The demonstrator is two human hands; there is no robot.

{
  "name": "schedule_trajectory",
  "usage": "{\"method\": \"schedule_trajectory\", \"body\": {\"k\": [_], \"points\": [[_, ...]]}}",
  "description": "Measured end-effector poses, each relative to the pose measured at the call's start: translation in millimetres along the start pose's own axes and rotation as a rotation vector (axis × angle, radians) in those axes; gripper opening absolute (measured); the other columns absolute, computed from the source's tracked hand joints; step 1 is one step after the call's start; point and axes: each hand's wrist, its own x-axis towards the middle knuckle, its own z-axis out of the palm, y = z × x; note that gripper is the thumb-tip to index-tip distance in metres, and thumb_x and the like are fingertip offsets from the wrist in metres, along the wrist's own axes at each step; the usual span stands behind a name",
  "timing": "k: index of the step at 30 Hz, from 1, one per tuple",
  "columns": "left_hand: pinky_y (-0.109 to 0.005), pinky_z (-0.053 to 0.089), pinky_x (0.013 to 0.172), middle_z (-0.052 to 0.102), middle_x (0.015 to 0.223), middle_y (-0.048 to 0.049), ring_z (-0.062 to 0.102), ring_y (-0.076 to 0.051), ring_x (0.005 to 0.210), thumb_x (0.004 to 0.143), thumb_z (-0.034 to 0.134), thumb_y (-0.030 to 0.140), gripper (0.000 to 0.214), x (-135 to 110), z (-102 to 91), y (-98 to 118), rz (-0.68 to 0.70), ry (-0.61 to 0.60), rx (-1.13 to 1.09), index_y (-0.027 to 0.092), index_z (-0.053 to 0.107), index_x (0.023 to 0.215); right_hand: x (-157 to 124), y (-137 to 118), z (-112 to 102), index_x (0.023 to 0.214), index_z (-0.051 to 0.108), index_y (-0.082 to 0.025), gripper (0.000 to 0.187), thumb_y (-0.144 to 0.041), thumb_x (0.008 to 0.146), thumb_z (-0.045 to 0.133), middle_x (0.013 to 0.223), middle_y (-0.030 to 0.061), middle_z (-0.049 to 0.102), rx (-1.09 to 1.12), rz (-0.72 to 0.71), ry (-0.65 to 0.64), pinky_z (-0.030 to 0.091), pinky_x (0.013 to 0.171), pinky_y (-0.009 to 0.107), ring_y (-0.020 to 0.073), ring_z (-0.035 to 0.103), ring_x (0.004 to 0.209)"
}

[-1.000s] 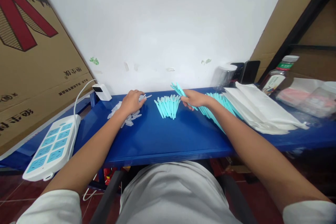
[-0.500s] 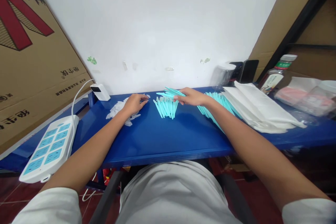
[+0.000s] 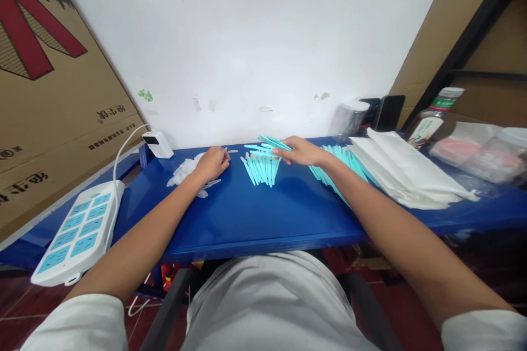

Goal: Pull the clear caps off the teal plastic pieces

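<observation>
My right hand (image 3: 302, 152) is closed around a bunch of slim turquoise plastic sticks (image 3: 269, 144), their ends fanning out to the left. Right below it, a neat row of the same sticks (image 3: 261, 169) lies on the blue table (image 3: 255, 219), with pale translucent tips along its upper edge. My left hand (image 3: 212, 163) rests over a loose heap of small translucent plastic pieces (image 3: 181, 171). Its fingers are curled together toward the thumb, and anything in them is hidden. A bigger pile of turquoise sticks (image 3: 348, 162) lies partly behind my right forearm.
White folded sheets or bags (image 3: 407, 170) lie on the right, near a bottle (image 3: 432, 115) and a clear lidded jar (image 3: 352, 118). At the left are a power strip (image 3: 78, 230), a small white device (image 3: 158, 144) with a cable, and a large cardboard box (image 3: 53, 98). A white wall (image 3: 247, 38) stands behind.
My left hand has drawn in slightly to the left and its fingers are more curled. My right hand stays nearly in place, still holding the turquoise sticks.
</observation>
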Motion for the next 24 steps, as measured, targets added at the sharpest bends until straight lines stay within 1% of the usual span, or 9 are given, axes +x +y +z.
{"method": "schedule_trajectory", "body": {"k": [3, 8, 13, 16, 19, 21, 24], "points": [[-0.042, 0.049, 0.089, 0.068, 0.11, -0.0176, 0.062, -0.034, 0.108, 0.094, 0.051, 0.026, 0.022, 0.8, 2.0, -1.1, 0.001, -0.01, 0.019, 0.017, 0.068, 0.103, 0.1, -0.8, 0.1, 0.066, 0.059, -0.016, 0.058, -0.065, 0.096, 0.052, 0.06, 0.0015, 0.057, -0.004, 0.005, 0.014, 0.036, 0.061, 0.027, 0.0121, 0.045, 0.055], [-0.044, 0.047, 0.09, 0.067, 0.105, -0.0193, 0.061, -0.035, 0.105, 0.102, 0.04, 0.032, 0.03, 1.7, 2.7, -2.8, 0.01, -0.01, 0.031, 0.017, 0.065, 0.096, 1.8, 1.6, 0.0, 0.07, 0.062, -0.015, 0.058, -0.067, 0.094, 0.053, 0.068, 0.0033, 0.063, -0.009, 0.031, 0.072, 0.035, 0.061, 0.027, 0.0124, 0.047, 0.058], [-0.041, 0.046, 0.088, 0.066, 0.104, -0.0173, 0.06, -0.032, 0.102, 0.105, 0.036, 0.035, 0.029, -0.6, 0.3, 1.0, 0.016, 0.009, 0.003, 0.02, 0.058, 0.093, 2.9, 2.3, 0.6, 0.07, 0.062, -0.015, 0.059, -0.069, 0.092, 0.054, 0.069, 0.0034, 0.063, -0.011, 0.05, 0.087, 0.035, 0.061, 0.027, 0.0126, 0.048, 0.059], [-0.038, 0.046, 0.08, 0.065, 0.09, -0.0094, 0.061, -0.026, 0.086, 0.107, 0.03, 0.041, 0.031, -2.5, -1.4, 7.5, -0.004, 0.03, -0.184, 0.022, 0.053, 0.098, 3.2, 2.6, 1.3, 0.07, 0.062, -0.015, 0.058, -0.069, 0.092, 0.054, 0.069, 0.0032, 0.064, 0.011, 0.04, 0.083, 0.036, 0.062, 0.027, 0.013, 0.049, 0.06], [-0.033, 0.045, 0.072, 0.061, 0.079, -0.0016, 0.057, -0.02, 0.071, 0.106, 0.034, 0.05, 0.033, -3.0, -2.6, 18.1, -0.027, 0.101, -0.459, 0.022, 0.052, 0.102, 3.8, 3.8, 1.7, 0.071, 0.063, -0.015, 0.057, -0.068, 0.092, 0.055, 0.07, 0.0036, 0.064, 0.038, 0.036, 0.097, 0.037, 0.062, 0.027, 0.0134, 0.05, 0.061], [-0.031, 0.045, 0.066, 0.059, 0.076, -0.0007, 0.054, -0.017, 0.065, 0.104, 0.04, 0.055, 0.037, -2.5, -3.1, 26.2, -0.04, 0.13, -0.64, 0.021, 0.055, 0.101, 4.0, 4.8, 1.4, 0.074, 0.065, -0.014, 0.058, -0.068, 0.091, 0.056, 0.07, 0.0038, 0.065, 0.056, 0.036, 0.115, 0.039, 0.063, 0.027, 0.0139, 0.052, 0.062], [-0.029, 0.048, 0.061, 0.064, 0.081, -0.004, 0.054, -0.015, 0.063, 0.099, 0.05, 0.059, 0.043, -1.9, -3.7, 36.6, -0.04, 0.064, -0.907, 0.018, 0.061, 0.105, 4.0, 5.8, 0.8, 0.078, 0.068, -0.014, 0.059, -0.07, 0.091, 0.057, 0.07, 0.0038, 0.065, 0.073, 0.036, 0.138, 0.04, 0.064, 0.027, 0.0146, 0.054, 0.063]]}}
